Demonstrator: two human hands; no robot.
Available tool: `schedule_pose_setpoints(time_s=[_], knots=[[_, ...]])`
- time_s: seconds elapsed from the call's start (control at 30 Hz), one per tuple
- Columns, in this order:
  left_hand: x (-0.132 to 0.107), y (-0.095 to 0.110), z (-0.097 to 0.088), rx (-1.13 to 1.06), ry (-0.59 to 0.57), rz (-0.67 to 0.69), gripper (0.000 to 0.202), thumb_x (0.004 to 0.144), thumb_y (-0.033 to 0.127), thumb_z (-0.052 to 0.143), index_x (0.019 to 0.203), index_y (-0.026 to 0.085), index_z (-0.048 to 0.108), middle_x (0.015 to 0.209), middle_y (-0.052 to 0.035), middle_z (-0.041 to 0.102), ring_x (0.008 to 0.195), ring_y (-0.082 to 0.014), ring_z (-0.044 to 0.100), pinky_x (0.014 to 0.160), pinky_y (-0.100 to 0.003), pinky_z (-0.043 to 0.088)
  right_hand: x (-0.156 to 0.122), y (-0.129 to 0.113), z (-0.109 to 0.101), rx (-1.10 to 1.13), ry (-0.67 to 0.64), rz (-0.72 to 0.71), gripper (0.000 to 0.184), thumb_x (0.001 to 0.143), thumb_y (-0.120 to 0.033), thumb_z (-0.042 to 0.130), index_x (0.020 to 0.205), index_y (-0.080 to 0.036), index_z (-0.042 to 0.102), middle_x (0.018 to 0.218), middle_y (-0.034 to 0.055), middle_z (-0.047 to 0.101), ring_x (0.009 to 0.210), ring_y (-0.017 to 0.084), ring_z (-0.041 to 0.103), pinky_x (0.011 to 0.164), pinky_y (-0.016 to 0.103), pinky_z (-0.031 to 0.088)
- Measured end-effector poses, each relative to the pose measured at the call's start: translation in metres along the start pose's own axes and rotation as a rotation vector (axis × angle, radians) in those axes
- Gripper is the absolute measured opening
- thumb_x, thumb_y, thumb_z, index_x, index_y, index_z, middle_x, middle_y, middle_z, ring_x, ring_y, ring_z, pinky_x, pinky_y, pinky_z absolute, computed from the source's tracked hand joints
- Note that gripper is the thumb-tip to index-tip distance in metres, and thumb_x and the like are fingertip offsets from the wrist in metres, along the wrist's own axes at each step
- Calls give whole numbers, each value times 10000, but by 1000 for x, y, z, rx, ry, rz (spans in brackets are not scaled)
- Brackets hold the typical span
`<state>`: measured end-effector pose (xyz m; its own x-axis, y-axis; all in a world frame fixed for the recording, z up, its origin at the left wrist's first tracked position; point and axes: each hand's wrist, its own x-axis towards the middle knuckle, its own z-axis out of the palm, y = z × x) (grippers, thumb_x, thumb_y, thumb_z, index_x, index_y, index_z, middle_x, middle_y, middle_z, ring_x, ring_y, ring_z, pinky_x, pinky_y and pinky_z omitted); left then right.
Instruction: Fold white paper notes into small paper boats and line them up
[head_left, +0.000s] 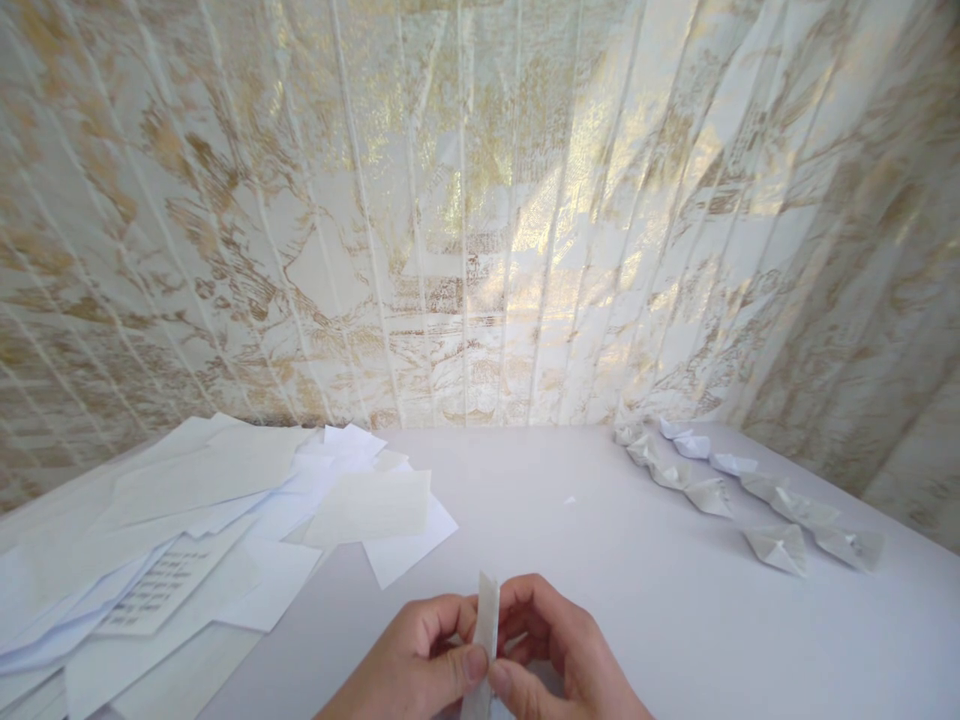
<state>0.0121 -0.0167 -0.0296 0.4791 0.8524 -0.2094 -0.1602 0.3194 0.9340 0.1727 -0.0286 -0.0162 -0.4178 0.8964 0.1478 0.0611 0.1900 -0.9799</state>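
A narrow folded strip of off-white paper (pixel 486 612) stands nearly upright between my two hands, low in the middle of the head view. My left hand (pixel 427 650) pinches it from the left, thumb across its face. From the right, my right hand (pixel 562 640) grips the same paper with its thumb and curled fingers. Both thumb tips almost meet at the strip. The paper's lower end runs out of the picture, and the fingertips behind it are partly hidden.
Loose paper sheets (pixel 187 490) lie in a spread pile on the left, one with printed text (pixel 161 585). Several small folded paper boats (pixel 780 548) stand in rows on the right. A tiny paper scrap (pixel 569 500) lies on the white table (pixel 517 470). Patterned curtain (pixel 465 220) hangs behind.
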Motion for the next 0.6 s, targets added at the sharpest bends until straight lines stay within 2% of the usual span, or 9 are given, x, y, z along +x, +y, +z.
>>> schedule_pose_setpoints(time_s=[0.17, 0.33, 0.47, 0.6], knots=[[-5, 6, 2, 23, 46, -74, 490, 488, 511, 763, 574, 154, 440, 536, 39, 465, 493, -75, 370, 483, -201, 204, 0, -2, 1, 29, -40, 3, 227, 655, -109, 571, 856, -162, 480, 769, 43, 625, 704, 167, 599, 640, 280, 474], [-4, 5, 1, -44, 48, -136, 492, 441, 488, 794, 589, 143, 476, 606, 1, 548, 571, -114, 460, 518, -206, 277, 1, -3, 0, 3, -31, 18, 289, 604, -43, 531, 862, -166, 486, 763, 25, 628, 684, 149, 597, 630, 261, 482], [-2, 1, -1, -80, 38, -116, 473, 459, 477, 793, 595, 135, 495, 567, 21, 528, 522, -93, 444, 515, -206, 269, 2, -3, 0, -7, -32, 18, 302, 586, -32, 521, 852, -174, 491, 752, 9, 624, 688, 142, 597, 631, 248, 483], [-4, 1, -2, -88, 42, -128, 444, 470, 439, 802, 605, 134, 510, 613, -3, 562, 571, -121, 492, 538, -215, 294, 2, -4, 1, -13, -23, 31, 297, 580, -35, 517, 838, -177, 485, 733, 3, 618, 676, 145, 598, 616, 249, 481]])
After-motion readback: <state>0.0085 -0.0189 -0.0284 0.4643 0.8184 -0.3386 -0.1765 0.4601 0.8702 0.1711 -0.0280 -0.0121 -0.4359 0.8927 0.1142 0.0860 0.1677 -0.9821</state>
